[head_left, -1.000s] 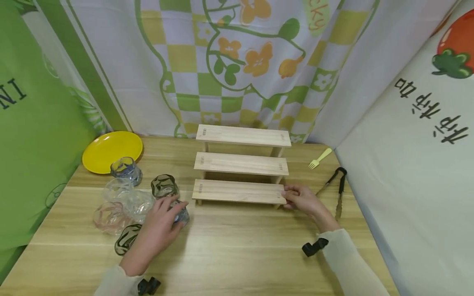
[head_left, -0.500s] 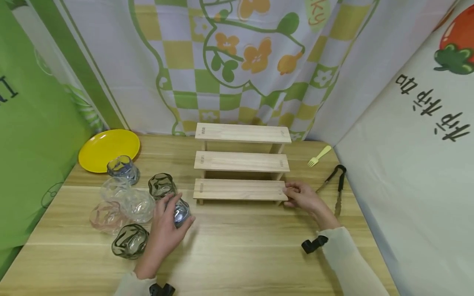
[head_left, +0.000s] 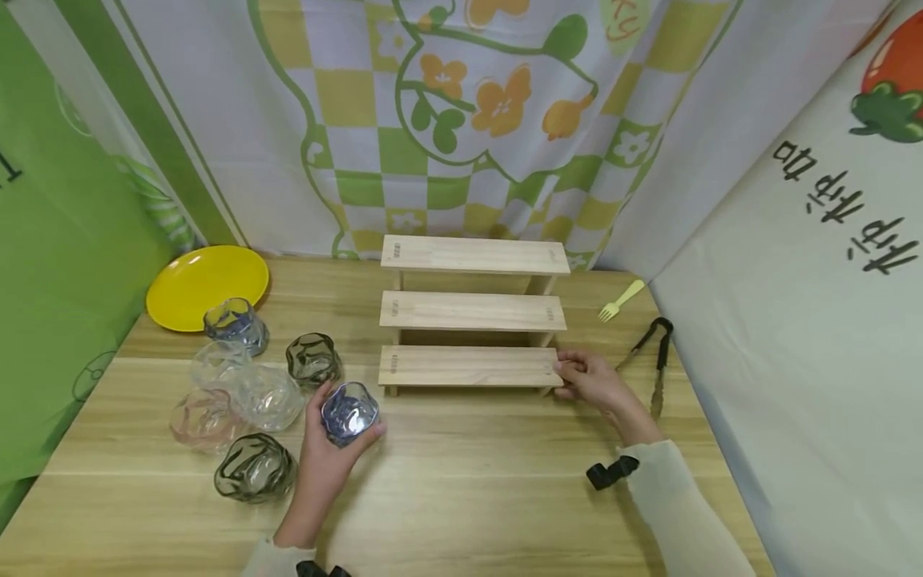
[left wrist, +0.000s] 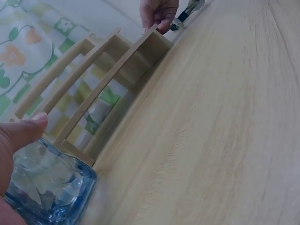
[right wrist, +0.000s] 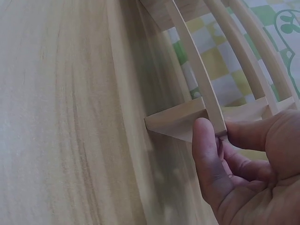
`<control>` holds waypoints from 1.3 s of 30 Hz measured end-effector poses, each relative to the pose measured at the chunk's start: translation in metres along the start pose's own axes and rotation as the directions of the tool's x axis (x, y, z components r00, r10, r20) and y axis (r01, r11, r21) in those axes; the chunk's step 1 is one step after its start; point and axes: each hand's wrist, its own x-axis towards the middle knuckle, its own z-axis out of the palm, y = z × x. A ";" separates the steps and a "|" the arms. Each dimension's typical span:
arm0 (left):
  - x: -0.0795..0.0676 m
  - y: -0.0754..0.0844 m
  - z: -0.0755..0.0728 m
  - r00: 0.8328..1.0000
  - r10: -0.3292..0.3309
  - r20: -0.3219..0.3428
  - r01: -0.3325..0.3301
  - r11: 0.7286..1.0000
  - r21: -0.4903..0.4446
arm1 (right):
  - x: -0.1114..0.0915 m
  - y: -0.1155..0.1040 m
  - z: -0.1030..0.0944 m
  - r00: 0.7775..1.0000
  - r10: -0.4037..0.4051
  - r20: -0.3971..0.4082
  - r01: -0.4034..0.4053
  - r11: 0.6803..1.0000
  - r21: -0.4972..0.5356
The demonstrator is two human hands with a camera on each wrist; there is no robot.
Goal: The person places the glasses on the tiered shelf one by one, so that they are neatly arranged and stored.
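Between the thumb and fingers of my left hand (head_left: 324,461) is a small blue-tinted glass (head_left: 349,414), its wavy rim facing up. The left wrist view shows the same glass (left wrist: 49,185) below the thumb. My right hand (head_left: 594,390) pinches the right end of the lowest board of a three-tier wooden shelf (head_left: 469,366). In the right wrist view, thumb and fingers of the right hand (right wrist: 243,164) meet at that board's corner (right wrist: 216,124). A smoky grey glass (head_left: 313,361) stands just beyond the left hand, and another dark glass (head_left: 255,469) lies left of the wrist.
Clear glasses (head_left: 267,398), a pink glass (head_left: 207,421) and a second blue glass (head_left: 236,327) cluster at the left. Behind them is a yellow plate (head_left: 191,290). On the right are a yellow fork (head_left: 622,300) and tongs (head_left: 661,361). A patterned curtain (head_left: 360,104) hangs behind the shelf.
My left hand has gone from reaching over the blue glass to gripping it, and the glass has shifted slightly. The right hand keeps its hold on the shelf's end.
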 end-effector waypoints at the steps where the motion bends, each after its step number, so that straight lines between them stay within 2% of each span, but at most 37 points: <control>1: 0.000 0.000 0.000 1.000 0.000 -0.004 0.000 1.000 -0.015 | 0.000 0.000 0.000 1.000 -0.001 -0.003 0.001 1.000 0.004; 6: 0.001 -0.001 0.006 0.999 0.004 -0.052 -0.007 0.999 -0.054 | 0.001 0.003 -0.002 1.000 -0.007 -0.001 0.007 1.000 0.010; 12: 0.001 -0.002 0.013 0.995 -0.027 -0.097 0.024 0.999 -0.035 | 0.001 0.004 -0.002 1.000 -0.006 -0.003 0.006 1.000 0.013; 21: 0.000 -0.003 0.013 0.997 0.020 -0.078 -0.030 0.991 -0.129 | 0.001 0.006 -0.003 1.000 -0.015 -0.008 0.016 1.000 0.026; 28: 0.002 -0.004 0.012 0.997 0.022 -0.078 -0.029 0.996 -0.090 | 0.001 0.008 -0.003 1.000 -0.014 -0.007 0.015 0.999 0.031; 33: 0.001 -0.005 0.009 0.998 0.045 -0.041 -0.047 0.997 -0.063 | 0.001 0.008 -0.002 1.000 -0.015 -0.002 0.015 0.999 0.037; 39: 0.002 0.012 0.004 0.997 0.067 0.029 -0.065 0.997 -0.042 | 0.003 0.008 -0.003 1.000 -0.005 -0.016 0.006 0.999 0.039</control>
